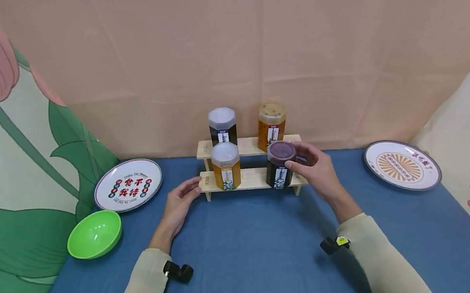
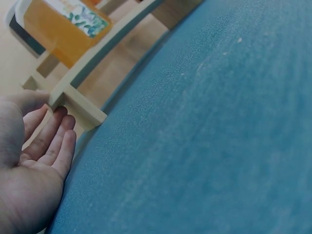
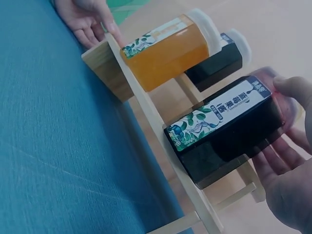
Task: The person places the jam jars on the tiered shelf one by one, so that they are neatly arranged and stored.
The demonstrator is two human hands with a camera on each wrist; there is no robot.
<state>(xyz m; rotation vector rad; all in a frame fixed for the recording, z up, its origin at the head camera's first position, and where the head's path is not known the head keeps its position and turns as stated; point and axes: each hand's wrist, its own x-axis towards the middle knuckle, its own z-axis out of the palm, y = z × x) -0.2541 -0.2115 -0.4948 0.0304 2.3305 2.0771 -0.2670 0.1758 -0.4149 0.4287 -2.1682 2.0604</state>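
Sleeved forearms frame the blue table (image 1: 251, 242). Right hand (image 1: 314, 168) curls its fingers round the lid of the dark jar (image 1: 280, 165), upright at the right end of the wooden rack's (image 1: 256, 178) lower step. Left hand (image 1: 180, 204) rests with straight fingers against the rack's left end

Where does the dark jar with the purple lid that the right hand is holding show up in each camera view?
Head: the dark jar stands right of centre on the lower step of the wooden rack, with the right hand round it.
Left wrist: not in it.
Right wrist: the jar fills the centre right, lying slantwise in the picture.
Shared landmark: the orange jar on the same step, seen in all three views.
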